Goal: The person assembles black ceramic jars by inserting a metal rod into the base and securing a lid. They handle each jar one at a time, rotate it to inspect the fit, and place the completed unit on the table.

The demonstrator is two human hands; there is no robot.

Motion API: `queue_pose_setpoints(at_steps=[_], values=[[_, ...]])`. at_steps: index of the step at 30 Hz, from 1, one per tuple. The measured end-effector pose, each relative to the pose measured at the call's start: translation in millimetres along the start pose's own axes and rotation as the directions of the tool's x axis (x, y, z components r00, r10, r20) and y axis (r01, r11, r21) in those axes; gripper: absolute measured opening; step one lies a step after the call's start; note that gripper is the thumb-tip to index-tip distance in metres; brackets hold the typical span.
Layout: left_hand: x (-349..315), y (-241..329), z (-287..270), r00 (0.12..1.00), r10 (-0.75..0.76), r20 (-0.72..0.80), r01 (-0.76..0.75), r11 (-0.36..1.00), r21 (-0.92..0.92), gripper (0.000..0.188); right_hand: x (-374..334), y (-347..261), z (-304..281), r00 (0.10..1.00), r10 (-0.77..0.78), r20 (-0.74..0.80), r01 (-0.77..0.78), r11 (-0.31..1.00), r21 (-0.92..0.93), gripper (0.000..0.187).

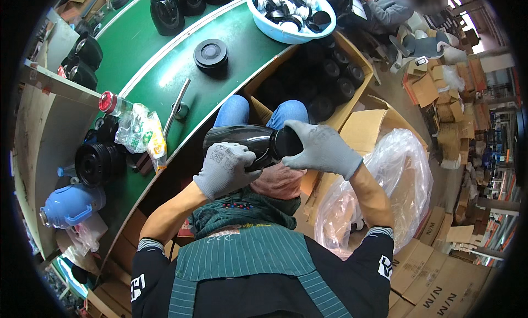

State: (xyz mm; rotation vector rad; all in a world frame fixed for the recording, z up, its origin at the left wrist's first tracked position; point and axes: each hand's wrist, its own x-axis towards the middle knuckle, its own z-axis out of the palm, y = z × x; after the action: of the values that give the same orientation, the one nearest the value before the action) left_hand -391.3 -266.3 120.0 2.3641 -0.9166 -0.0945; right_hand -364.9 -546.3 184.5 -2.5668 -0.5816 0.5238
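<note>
Both gloved hands hold a glossy black jug sideways over the lap, just off the green worktop. The left hand cradles its body from below, fingers clamped round it to steady it. The right hand wraps the open end at 3 o'clock, fingers closed over the rim, seemingly to turn or fit it. A black lid lies at 11 o'clock, a blue basin of parts at 12, a box of jugs at 1.

Open green tabletop ahead, crowded edges

Bare tabletop lies between the black lid and metal rod; the blue basin and cardboard box block the right.
</note>
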Motion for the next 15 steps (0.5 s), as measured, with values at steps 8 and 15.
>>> queue_pose_setpoints(at_steps=[8,15], values=[[1.9,-2.3,-0.4,1.000,-0.009,0.016,0.009,1.000,-0.014,0.027,1.9,7.2,25.0,0.988,-0.130,-0.083,0.146,0.962,0.231,0.083],[5.0,-7.5,-2.2,0.996,-0.007,0.090,0.009,1.000,-0.022,0.024,-1.1,27.4,41.3,0.918,-0.345,-0.195,0.370,0.923,0.110,0.083]])
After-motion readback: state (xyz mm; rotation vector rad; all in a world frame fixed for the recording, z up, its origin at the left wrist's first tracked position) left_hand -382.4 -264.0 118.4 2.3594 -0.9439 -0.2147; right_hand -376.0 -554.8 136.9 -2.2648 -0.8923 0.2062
